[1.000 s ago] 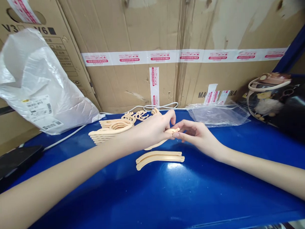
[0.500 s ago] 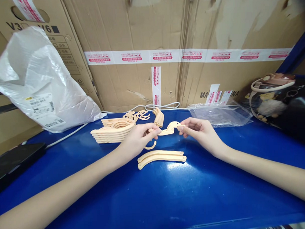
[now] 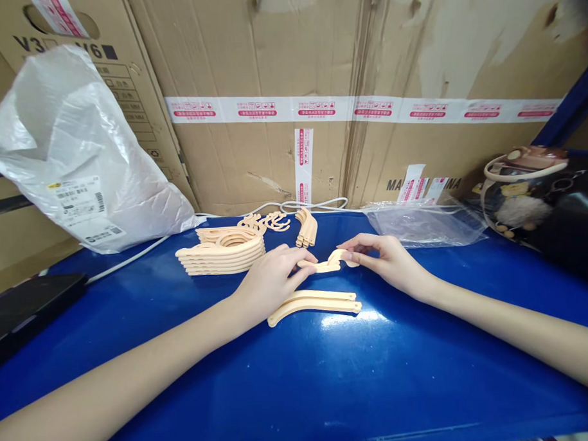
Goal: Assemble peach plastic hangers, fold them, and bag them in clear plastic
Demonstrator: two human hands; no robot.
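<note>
Between my hands is a cream plastic hanger piece with a curved, raised right end. My left hand pinches its left end between thumb and fingers. The curved end is gripped by my right hand, thumb and fingertips closed on it. Just below, two long curved hanger arms lie side by side on the blue table, their left ends close under my left hand. Behind my left wrist stands a stack of matching hanger pieces. My fingers cover parts of the held piece.
Several loose hooks and a bundle of curved arms lie toward the back. A clear plastic bag, a white cable and cardboard boxes line the rear. At left are a white plastic sack and a dark flat device.
Both hands have lowered slightly with the hanger piece, and its curved end has tilted. A small hook seen below my left hand earlier is now out of sight.
</note>
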